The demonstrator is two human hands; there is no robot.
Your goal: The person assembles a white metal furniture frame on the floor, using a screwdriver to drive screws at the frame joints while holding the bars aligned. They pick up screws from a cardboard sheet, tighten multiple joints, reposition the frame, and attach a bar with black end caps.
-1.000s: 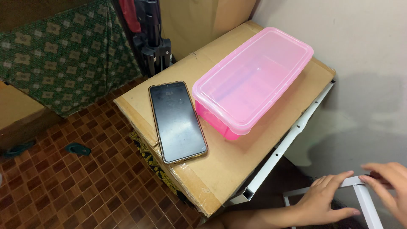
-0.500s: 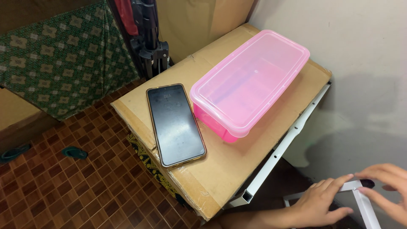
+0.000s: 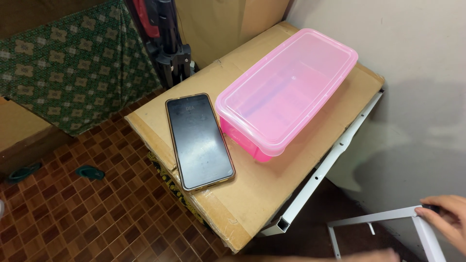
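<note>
1. At the bottom right, the right hand rests on the corner of a white metal frame, fingers curled over the corner joint. It looks like a grasp, though the hand is cut off by the picture's edge, so I cannot tell how firmly it closes.
2. Along the very bottom edge, only a sliver of the left hand shows — too little to tell whether its fingers are released or clenched. It lies just below the frame's horizontal bar, inside the frame's open corner.
3. The frame stands low, near the floor, beside the wall and well apart from the things on the box top.
4. Further up, a white perforated metal rail runs along the right edge of a cardboard box, which serves as a tabletop.
5. On the cardboard lies a dark-screened phone with a gold rim, face up, flat.
6. Just beside the phone, to its right, sits a pink plastic container with its translucent lid on — the two nearly touching.
7. Left of the box, a brown tiled floor carries a teal sandal.
8. Farthest back hang a green patterned cloth and the black legs of a tripod.
</note>
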